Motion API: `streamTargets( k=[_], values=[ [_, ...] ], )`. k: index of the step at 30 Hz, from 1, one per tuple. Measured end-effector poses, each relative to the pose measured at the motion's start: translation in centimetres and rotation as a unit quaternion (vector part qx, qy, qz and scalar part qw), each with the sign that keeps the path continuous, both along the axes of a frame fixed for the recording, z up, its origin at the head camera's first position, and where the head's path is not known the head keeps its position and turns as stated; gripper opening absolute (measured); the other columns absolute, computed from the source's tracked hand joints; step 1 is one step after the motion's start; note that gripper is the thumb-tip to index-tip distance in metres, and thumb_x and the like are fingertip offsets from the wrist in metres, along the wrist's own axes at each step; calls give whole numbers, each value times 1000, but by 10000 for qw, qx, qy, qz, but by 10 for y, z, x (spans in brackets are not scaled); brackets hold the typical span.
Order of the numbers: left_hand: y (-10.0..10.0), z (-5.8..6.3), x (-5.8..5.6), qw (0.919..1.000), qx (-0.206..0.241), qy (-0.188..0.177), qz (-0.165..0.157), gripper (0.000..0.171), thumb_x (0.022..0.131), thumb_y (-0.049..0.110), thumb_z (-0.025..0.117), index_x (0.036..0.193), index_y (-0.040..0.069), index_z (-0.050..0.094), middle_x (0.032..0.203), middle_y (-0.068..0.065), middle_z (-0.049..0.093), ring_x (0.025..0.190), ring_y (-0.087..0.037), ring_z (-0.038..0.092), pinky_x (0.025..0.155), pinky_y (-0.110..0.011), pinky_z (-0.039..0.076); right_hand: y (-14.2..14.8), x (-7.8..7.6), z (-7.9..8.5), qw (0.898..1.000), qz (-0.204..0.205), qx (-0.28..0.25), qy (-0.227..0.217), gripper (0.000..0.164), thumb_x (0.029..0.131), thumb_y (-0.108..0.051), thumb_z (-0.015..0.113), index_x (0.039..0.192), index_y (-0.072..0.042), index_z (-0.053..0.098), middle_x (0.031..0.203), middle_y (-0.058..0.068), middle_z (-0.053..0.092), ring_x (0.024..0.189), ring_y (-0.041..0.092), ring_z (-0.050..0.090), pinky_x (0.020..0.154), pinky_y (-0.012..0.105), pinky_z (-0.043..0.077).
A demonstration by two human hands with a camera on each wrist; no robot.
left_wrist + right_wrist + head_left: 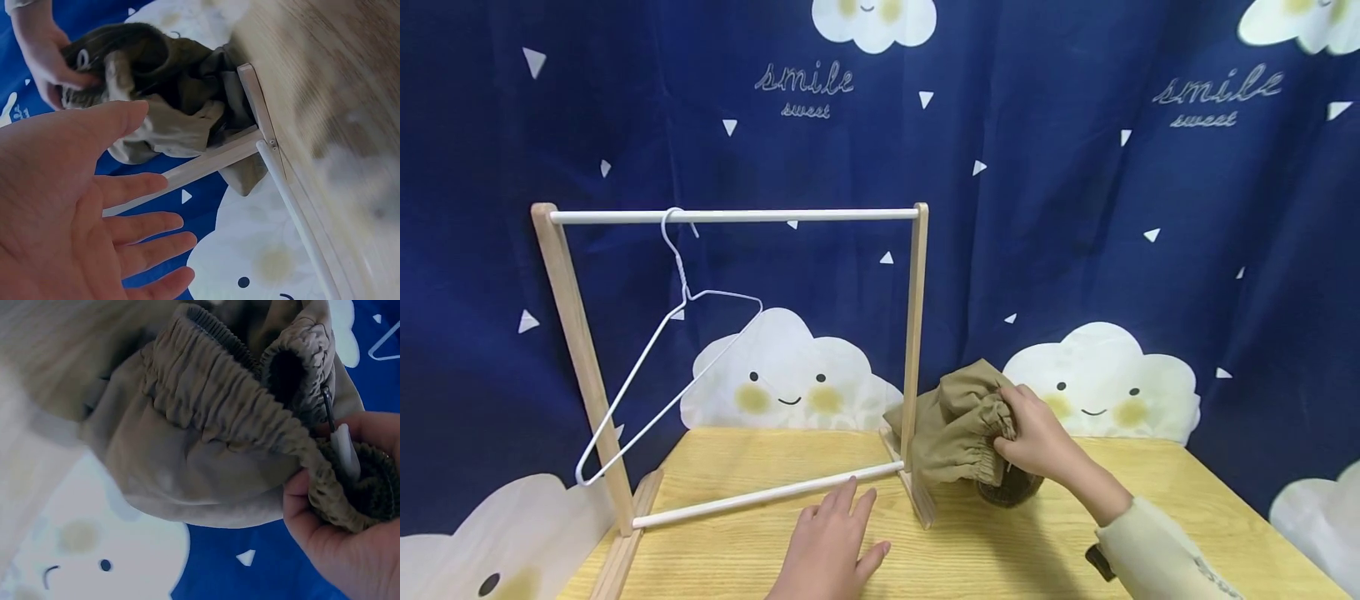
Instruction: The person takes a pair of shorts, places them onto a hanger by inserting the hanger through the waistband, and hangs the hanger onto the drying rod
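My right hand (1037, 437) grips the gathered elastic edge of a khaki jacket (958, 417), right of a small clothes rack. In the right wrist view, a zipper pull (345, 453) hangs beside the fingers, and the elastic hem (212, 381) and a round cuff opening show. The jacket is bunched up, its dark lining (1009, 487) visible underneath. My left hand (832, 542) is held over the table in front of the rack's lower bar, fingers spread and nothing in them. A white wire hanger (658, 333) hangs from the rack's top bar.
The rack has a white top bar (797, 216), wooden posts (916, 333) and a white lower bar (767, 494). It stands on a wooden table (1135, 533). Behind is a blue curtain (1060, 233) with clouds. Part of the jacket lies against the right post.
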State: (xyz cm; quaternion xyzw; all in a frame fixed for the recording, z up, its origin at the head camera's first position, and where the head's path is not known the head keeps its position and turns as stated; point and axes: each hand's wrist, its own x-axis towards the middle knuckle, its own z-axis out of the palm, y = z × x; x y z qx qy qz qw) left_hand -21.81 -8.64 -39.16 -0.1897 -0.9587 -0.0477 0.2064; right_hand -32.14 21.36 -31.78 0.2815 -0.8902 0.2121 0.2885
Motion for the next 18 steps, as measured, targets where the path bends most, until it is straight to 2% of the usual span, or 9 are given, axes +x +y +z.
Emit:
streamTargets(
  k=[6,12,18],
  values=[
    [0,1,1,10000,67,-16,1,61,89,53,71,132,10,64,137,-16,59,117,-32,63,82,-51,54,-13,7,18,9993,34,-140,353,44,61,2,71,102,-5,58,92,9,55,82,24,54,71,44,49],
    [-2,4,4,9999,106,106,35,62,90,54,71,133,10,64,138,-17,59,119,-31,62,84,-51,54,-25,19,32,9970,157,-245,723,43,60,4,71,100,-7,56,87,4,49,77,18,46,66,38,44],
    [-3,5,5,9998,145,154,63,60,90,53,70,133,11,64,139,-17,59,118,-31,62,84,-51,53,-35,30,47,9932,264,-384,1063,44,60,6,70,99,-7,56,89,4,49,77,17,45,66,37,43]
  ],
)
